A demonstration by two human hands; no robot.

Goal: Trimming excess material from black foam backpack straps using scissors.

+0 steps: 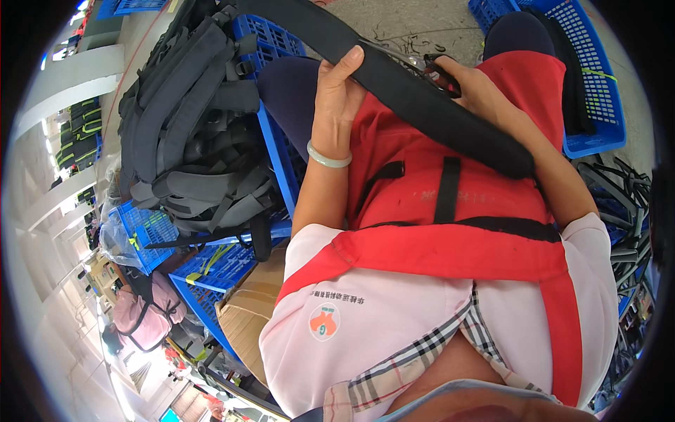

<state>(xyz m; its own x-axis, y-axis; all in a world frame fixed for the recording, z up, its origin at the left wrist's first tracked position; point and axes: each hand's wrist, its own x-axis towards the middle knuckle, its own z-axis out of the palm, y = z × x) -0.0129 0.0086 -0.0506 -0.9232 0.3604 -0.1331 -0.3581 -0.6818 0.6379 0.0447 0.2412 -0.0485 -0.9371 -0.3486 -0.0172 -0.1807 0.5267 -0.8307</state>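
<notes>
Across my lap, over the red apron [457, 193], lies a long black padded strap [429, 105], like a backpack shoulder strap. My left hand [341, 79] grips its upper part, thumb on top and fingers underneath. Beyond the strap's far edge, my right hand [485, 91] is closed around the black handles of a pair of scissors [446, 76]. A thin metal part shows along the strap's edge toward my left hand; whether the blades touch the strap I cannot tell. The strap's rounded end rests by my right forearm.
At my left, dark grey padded straps [197, 133] are heaped on a blue plastic crate [278, 158]. A cardboard box [253, 302] stands below it. On the right are another blue crate [605, 91] with black pieces and more dark straps [626, 211]. Black scraps [415, 42] litter the floor. Another person [148, 313] is farther left.
</notes>
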